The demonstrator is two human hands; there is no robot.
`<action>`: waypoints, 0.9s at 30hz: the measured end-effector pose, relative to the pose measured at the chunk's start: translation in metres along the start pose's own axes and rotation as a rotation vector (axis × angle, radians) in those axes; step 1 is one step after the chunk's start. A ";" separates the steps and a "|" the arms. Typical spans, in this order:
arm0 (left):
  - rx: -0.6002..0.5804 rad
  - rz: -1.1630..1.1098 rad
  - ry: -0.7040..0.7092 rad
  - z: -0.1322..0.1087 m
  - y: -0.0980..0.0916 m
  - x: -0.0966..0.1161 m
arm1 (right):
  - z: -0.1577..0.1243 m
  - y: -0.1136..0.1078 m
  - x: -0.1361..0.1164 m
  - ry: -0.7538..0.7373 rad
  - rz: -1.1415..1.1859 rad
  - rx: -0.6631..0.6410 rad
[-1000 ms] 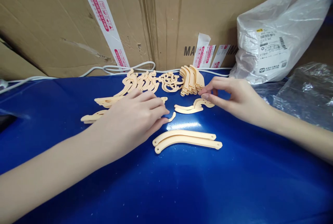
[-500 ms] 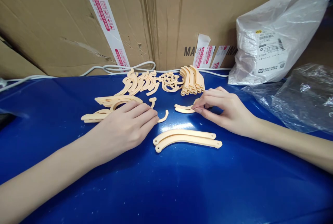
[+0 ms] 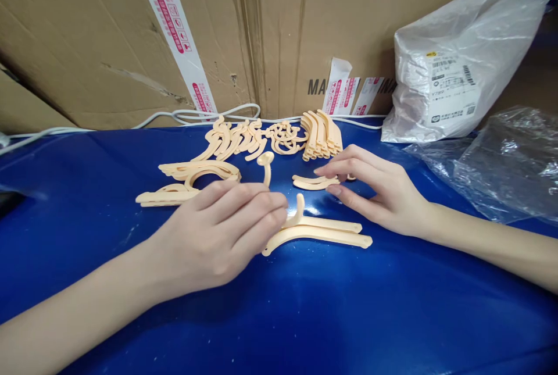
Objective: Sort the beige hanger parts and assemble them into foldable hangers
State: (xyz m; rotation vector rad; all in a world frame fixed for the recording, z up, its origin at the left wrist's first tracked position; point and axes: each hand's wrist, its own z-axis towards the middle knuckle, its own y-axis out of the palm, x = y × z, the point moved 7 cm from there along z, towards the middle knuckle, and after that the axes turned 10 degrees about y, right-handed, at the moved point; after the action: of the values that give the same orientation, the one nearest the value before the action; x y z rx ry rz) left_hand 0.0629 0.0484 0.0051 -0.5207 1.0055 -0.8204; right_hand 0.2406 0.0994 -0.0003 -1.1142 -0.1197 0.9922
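Note:
My left hand pinches a cream curved piece, whose round-headed stem rises above the fingers and whose curved tip sticks out to the right. Its middle is hidden by the fingers. Just beneath lie two long bent cream strips, side by side and partly covered by this hand. My right hand has thumb and forefinger apart, around the right end of a pair of short curved cream pieces resting on the blue surface. That end is partly hidden behind the fingers.
Behind the hands are a pile of cream hooked pieces, ring-like curved pieces and stacked curved strips. More cream parts lie left. A white cable, cardboard box and plastic bag border the blue surface.
My left hand has lifted the curved piece and moved right and nearer, over the long strips. My right hand's fingers have spread apart at the short curved pieces.

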 end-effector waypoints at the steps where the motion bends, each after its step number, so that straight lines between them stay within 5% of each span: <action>1: 0.018 -0.026 -0.010 0.001 -0.001 0.003 | 0.000 0.001 -0.002 -0.005 0.006 -0.004; 13: 0.024 -0.122 0.154 0.020 -0.005 0.036 | -0.001 0.009 -0.028 -0.070 0.076 -0.161; 27: -0.088 -0.114 0.098 0.020 -0.005 0.032 | -0.004 0.007 -0.030 -0.162 -0.142 -0.065</action>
State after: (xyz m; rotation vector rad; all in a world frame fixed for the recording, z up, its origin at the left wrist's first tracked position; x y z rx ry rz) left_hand 0.0881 0.0200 0.0009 -0.6220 1.1141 -0.9130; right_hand 0.2203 0.0760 0.0035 -1.0682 -0.3595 0.9553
